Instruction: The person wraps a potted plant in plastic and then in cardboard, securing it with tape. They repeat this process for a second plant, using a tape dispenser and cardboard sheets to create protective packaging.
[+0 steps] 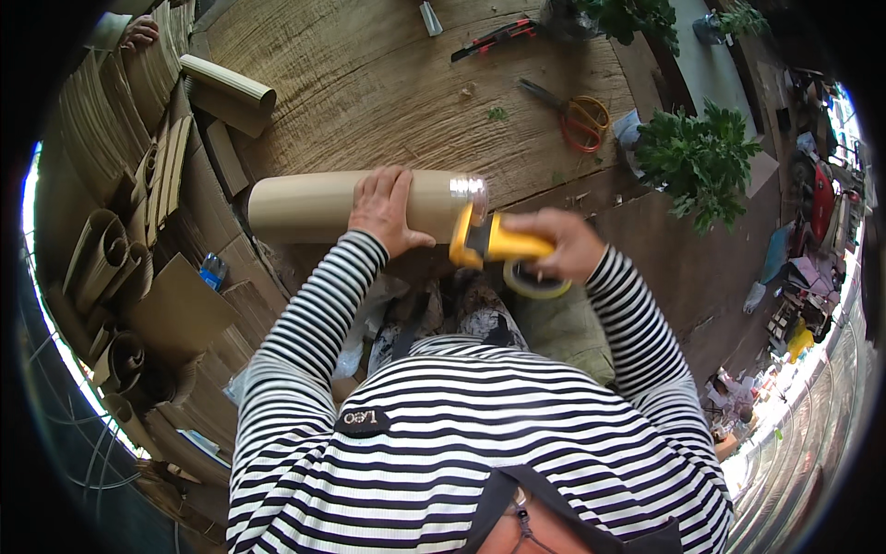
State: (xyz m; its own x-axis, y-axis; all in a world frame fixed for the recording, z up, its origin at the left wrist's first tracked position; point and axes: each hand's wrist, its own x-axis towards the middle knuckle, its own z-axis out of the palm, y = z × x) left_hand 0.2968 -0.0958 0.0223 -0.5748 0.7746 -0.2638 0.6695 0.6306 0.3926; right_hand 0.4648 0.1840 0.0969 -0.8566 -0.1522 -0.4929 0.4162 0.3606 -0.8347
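A cardboard roll (304, 205) lies crosswise on the wooden table, with shiny clear tape (469, 187) around its right end. My left hand (385, 209) presses on top of the roll near its middle, fingers over the far side and thumb pointing right. A yellow tape dispenser (509, 242) is in my right hand (564, 242), its head at the roll's right end; the hand and dispenser are slightly blurred. Whether tape runs from the dispenser to the roll I cannot tell.
Scissors (578, 124) and a utility knife (493, 40) lie beyond the roll. Leafy plants (695, 156) stand at the right. Stacked cardboard (104, 118) and another cardboard roll (228, 84) are at the left. Another person's hand (140, 32) rests on cardboard at the upper left.
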